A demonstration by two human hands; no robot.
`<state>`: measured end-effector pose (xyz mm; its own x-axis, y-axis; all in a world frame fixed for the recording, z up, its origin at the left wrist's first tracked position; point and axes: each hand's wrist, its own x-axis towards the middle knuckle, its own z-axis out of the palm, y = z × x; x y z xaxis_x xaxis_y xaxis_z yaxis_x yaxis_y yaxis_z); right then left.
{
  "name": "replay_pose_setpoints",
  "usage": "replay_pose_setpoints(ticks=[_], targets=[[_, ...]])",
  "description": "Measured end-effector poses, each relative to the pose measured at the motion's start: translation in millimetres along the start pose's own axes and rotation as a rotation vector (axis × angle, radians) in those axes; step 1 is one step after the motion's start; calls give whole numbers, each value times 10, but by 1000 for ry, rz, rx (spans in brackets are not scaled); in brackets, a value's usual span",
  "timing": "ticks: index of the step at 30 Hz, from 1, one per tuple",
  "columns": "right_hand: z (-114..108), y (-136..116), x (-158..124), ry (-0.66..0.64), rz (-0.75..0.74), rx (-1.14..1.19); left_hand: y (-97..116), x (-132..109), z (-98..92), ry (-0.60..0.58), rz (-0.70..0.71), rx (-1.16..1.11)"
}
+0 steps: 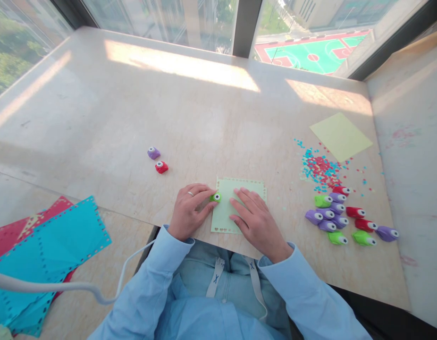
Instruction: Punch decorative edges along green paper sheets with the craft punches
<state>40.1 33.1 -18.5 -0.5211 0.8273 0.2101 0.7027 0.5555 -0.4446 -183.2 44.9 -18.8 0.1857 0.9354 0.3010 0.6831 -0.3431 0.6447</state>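
Note:
My left hand (pixel 190 210) pinches a small green craft punch (pixel 215 197) between thumb and fingers at the left edge of a pale green sheet of paper (pixel 223 215). Small punched holes run along the sheet's top and right edges, and a few heart-shaped ones show at its lower left. My right hand (pixel 256 217) lies on the right part of the sheet with its fingers spread, covering some of it. How far the punch reaches over the paper is partly hidden by my left fingers.
A purple punch (pixel 154 152) and a red punch (pixel 161 166) stand left of centre. Several more punches (pixel 326 214) cluster at right, below paper confetti (pixel 323 170) and a yellowish sheet (pixel 341 137). Punched blue paper (pixel 63 241) lies over red paper (pixel 13 236); a white cable (pixel 80 286) crosses nearby.

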Motion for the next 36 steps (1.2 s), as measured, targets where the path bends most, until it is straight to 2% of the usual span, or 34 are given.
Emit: replay_pose_setpoints(ticks=[12,19,25,29,32,36], targets=[[6,0,-3,16,-16,-3,8,-10,5,9,-2,24],[-89,40,-19,191,-44,20,13,-17,-16,4,-29,-2],[-252,134,-170,268,24,51,53,-23,-43,67,-198,-197],[-291,197,-403,323,111,67,161,52,-98,101,-406,-253],[-273,221,-574,360,169,75,211,175,-139,5,-534,-236],[-240,222,-686,380,201,80,210,347,-162,-193,-573,-208]])
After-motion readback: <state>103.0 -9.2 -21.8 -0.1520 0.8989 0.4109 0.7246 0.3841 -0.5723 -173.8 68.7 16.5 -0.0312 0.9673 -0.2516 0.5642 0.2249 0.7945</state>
